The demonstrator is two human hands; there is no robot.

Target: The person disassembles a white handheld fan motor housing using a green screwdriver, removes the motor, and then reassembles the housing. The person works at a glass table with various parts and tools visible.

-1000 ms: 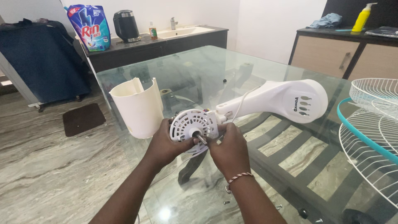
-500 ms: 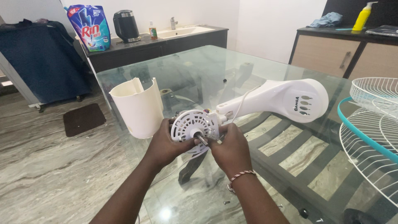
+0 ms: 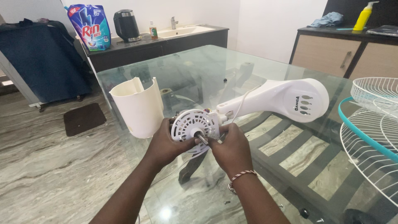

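Gripping the white fan motor housing (image 3: 194,126), left hand (image 3: 166,145) and right hand (image 3: 232,149) curl closed around it.

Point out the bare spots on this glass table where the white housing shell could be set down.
Bare glass lies behind the fan body, toward the table's far corner, and left of the left hand below the white housing shell. The right edge is crowded by wire grilles; small screws dot the near glass.

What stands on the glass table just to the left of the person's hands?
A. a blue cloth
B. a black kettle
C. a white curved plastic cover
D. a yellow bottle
C: the white curved plastic cover stands upright on the glass table, just left of the left hand, which holds the round white fan motor housing.
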